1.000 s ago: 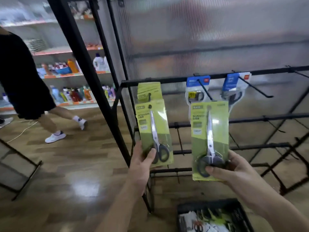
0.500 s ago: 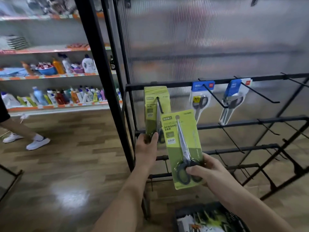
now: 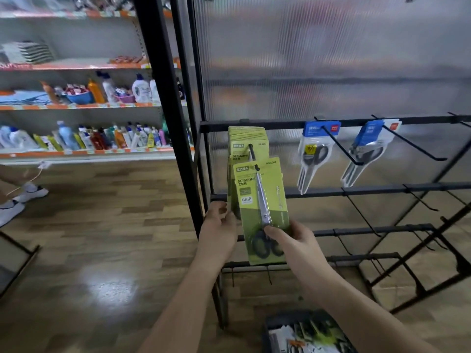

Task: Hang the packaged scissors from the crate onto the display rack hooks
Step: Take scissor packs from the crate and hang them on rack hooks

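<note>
While the right hand (image 3: 295, 238) pinches a green cardboard pack of black-handled scissors (image 3: 262, 210) at the handles, thumb across its front, the pack's top meets the tip of a black wire hook (image 3: 253, 156) on the black metal display rack (image 3: 280, 122). The left hand (image 3: 220, 225) curls its fingers (image 3: 222, 208) round the lower edge of the stack of green packs (image 3: 248, 141) hanging there. A dark crate (image 3: 266, 324) sits below.
</note>
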Demonstrator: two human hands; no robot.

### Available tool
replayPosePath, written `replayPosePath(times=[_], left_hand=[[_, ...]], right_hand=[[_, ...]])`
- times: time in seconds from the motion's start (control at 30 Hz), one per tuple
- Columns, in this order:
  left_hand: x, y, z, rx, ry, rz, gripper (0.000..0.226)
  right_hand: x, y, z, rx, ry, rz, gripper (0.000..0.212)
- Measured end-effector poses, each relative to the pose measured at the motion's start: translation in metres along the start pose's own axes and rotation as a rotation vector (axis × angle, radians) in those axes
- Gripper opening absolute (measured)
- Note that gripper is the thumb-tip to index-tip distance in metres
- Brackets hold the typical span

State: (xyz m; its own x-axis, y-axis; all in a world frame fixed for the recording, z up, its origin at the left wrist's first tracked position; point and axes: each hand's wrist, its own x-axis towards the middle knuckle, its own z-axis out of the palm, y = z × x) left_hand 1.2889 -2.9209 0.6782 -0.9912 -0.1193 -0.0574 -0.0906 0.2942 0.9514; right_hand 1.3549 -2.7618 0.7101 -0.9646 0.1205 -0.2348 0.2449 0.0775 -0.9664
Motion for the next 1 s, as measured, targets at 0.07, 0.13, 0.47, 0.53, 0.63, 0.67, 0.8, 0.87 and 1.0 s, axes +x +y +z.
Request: replayPosePath(times=[0.07, 0.13, 0.47, 0.53, 0.63, 0.67, 0.8, 0.87, 1.0], left_hand=[[-0.003, 0.008, -0.004, 0.010, 0.004, 0.030, 0.015], [-0.007, 0.018, -0.007, 0.005, 0.028, 0.063, 0.016], [-0.038, 0.054, 0.003, 0.231, 0.069, 0.139, 0.031], [-0.053, 0.064, 0.017, 0.286, 0.074, 0.176, 0.034], [-0.078, 0.081, 0.046, 0.321, 0.083, 0.245, 0.035], [-0.087, 0.087, 0.057, 0.351, 0.078, 0.264, 0.035], [-0.118, 0.111, 0.101, 0.602, 0.032, 0.281, 0.047], [-0.134, 0.120, 0.123, 0.763, 0.010, 0.265, 0.054], [-0.165, 0.121, 0.164, 0.854, -0.057, 0.245, 0.058]], right_hand=[[0.016, -0.005, 0.005, 0.008, 0.010, 0.046, 0.023], [0.036, -0.016, 0.011, 0.006, 0.010, 0.097, 0.022], [0.065, -0.030, -0.020, -0.405, -0.172, 0.058, 0.066], [0.050, -0.030, -0.047, -0.500, -0.190, 0.038, 0.081], [0.025, -0.034, -0.093, -0.653, -0.185, -0.054, 0.084], [0.016, -0.035, -0.109, -0.712, -0.178, -0.090, 0.082], [-0.023, -0.038, -0.178, -1.051, -0.105, -0.263, 0.074], [-0.038, -0.033, -0.209, -1.191, -0.051, -0.347, 0.067], [-0.064, -0.020, -0.259, -1.236, -0.012, -0.373, 0.067]])
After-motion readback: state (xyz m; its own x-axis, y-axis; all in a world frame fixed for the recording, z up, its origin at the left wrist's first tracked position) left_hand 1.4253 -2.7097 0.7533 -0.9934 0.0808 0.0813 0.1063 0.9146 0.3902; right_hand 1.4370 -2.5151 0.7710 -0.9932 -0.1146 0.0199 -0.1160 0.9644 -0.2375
